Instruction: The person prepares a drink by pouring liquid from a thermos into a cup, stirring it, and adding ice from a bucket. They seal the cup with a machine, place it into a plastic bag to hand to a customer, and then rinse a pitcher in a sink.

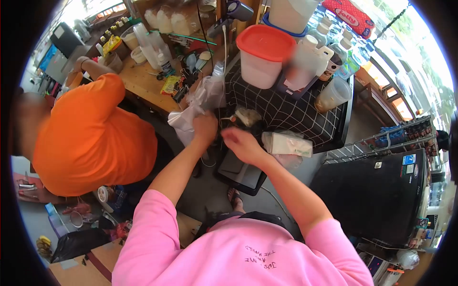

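Observation:
My left hand [205, 127] is closed on a white plastic bag [183, 121], near the corner of the wooden counter. More whitish plastic [210, 90] hangs just beyond it. To the right, my right hand [238, 143] is held with its fingers bent over a dark area; whether they hold anything is too small to tell. A crumpled clear bag [248, 116] lies just past that hand. Below the hands stands a black bin-like container [242, 174]. A white packet in clear plastic [287, 144] is to the right of my right wrist.
A co-worker in an orange shirt [90, 138] stands at the left by the wooden counter [143, 83]. A red-lidded tub [265, 52] and a plastic cup [332, 94] sit on the grid-patterned cover [286, 117]. A black refrigerator [369, 190] is at the right.

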Motion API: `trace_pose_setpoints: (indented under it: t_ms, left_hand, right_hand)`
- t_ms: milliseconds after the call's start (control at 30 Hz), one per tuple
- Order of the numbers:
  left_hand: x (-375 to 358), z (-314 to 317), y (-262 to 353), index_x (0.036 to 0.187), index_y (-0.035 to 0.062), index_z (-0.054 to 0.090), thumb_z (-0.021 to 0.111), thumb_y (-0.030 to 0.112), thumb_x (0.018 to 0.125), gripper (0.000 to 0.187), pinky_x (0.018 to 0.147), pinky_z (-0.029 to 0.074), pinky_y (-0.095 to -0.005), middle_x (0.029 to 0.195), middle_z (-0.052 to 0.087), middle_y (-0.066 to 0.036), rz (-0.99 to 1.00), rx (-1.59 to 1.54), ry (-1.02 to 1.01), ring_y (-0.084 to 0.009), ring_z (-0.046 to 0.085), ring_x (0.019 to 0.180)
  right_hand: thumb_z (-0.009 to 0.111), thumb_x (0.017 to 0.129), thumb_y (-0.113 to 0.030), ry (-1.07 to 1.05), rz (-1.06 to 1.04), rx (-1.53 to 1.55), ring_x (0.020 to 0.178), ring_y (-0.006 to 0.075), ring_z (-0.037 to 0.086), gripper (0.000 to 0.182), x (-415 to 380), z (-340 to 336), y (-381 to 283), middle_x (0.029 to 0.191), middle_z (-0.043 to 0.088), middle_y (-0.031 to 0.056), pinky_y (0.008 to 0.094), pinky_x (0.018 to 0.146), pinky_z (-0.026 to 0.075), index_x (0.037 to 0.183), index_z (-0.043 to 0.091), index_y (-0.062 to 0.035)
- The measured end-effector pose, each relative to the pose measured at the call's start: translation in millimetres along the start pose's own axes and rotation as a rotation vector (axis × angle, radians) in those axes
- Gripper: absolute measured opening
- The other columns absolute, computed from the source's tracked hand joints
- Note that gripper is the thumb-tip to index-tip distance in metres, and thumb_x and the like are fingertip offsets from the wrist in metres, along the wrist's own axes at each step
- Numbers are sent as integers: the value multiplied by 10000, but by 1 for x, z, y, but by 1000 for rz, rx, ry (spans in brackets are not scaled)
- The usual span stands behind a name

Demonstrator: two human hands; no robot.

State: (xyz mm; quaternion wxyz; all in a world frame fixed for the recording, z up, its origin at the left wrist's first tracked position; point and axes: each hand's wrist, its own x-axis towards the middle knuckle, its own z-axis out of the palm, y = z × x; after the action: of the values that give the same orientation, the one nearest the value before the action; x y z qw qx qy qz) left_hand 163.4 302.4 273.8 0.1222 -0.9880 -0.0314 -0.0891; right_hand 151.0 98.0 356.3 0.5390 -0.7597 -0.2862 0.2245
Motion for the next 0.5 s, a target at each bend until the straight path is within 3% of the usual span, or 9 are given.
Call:
trace_pose_setpoints:
  t_ms: [133, 167, 233, 467, 500]
  left_hand:
    - [-8, 4, -8, 899, 82, 726, 646, 187, 817, 155, 551, 512, -351, 936, 643, -94, 46, -127, 69, -280, 676, 732]
    - [-10, -2, -9, 927, 75, 714, 658, 193, 811, 175, 595, 528, -374, 970, 631, -99, 57, -84, 0, -280, 670, 778]
    - [-12, -9, -13, 955, 68, 702, 669, 200, 805, 203, 639, 543, -397, 1005, 618, -103, 69, -33, -70, -281, 663, 825]
    - [-28, -13, -28, 1008, 52, 692, 691, 120, 760, 258, 726, 532, -403, 1031, 617, -106, 199, -48, -78, -289, 640, 865]
    - [-30, -11, -30, 1009, 49, 693, 690, 114, 758, 259, 750, 529, -405, 1040, 620, -107, 219, -64, -53, -289, 638, 884]
  right_hand:
    - [607, 943, -138, 295, 263, 250, 1200, 260, 620, 402, 100, 54, 30, 1280, 664, 174, 343, 1021, 464, 1318, 598, 8]
    - [607, 943, -138, 299, 263, 254, 1200, 260, 620, 402, 120, 64, 48, 1280, 664, 174, 343, 1021, 464, 1318, 598, 8]
    - [593, 907, -150, 435, 277, 274, 1289, 341, 559, 453, 152, 79, 82, 1348, 604, 244, 391, 1064, 433, 1320, 591, 36]
    - [607, 860, -150, 239, 319, 277, 1311, 350, 537, 561, 193, 100, 119, 1377, 578, 259, 388, 1059, 440, 1381, 541, 46]
    - [627, 834, -123, 280, 345, 297, 1227, 321, 584, 551, 191, 101, 110, 1331, 612, 224, 378, 1002, 467, 1358, 561, 33]
